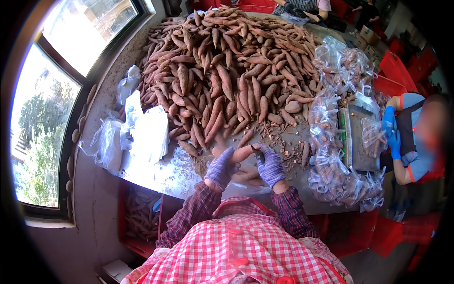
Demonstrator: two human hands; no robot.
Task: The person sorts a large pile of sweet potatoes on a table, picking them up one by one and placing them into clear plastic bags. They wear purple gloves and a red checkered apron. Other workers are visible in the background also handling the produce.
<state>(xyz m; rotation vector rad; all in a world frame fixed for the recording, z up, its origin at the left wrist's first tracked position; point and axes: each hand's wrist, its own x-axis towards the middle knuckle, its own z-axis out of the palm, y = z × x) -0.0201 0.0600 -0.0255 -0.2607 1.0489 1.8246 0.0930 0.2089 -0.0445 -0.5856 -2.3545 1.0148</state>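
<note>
My left hand [220,169], in a purple knit glove, is closed around a reddish sweet potato [242,154] held level above the table [181,174]. In my right hand [270,166], gloved the same way, is a small dark-bladed cutting tool [258,153]; its exact kind is hard to make out. The blade meets the right end of the sweet potato. Below and between my hands, a few sweet potatoes [248,176] lie on a clear plastic bag near the table's front edge. Cut tips and root trimmings [283,145] are scattered beyond my right hand.
A large heap of sweet potatoes [220,71] covers the far table. White plastic bags [147,131] lie left, by the window. Filled clear bags [324,142] line the right side, around a scale [358,138]. A blue-gloved co-worker [408,135] stands there. Red crates [349,230] are under the table.
</note>
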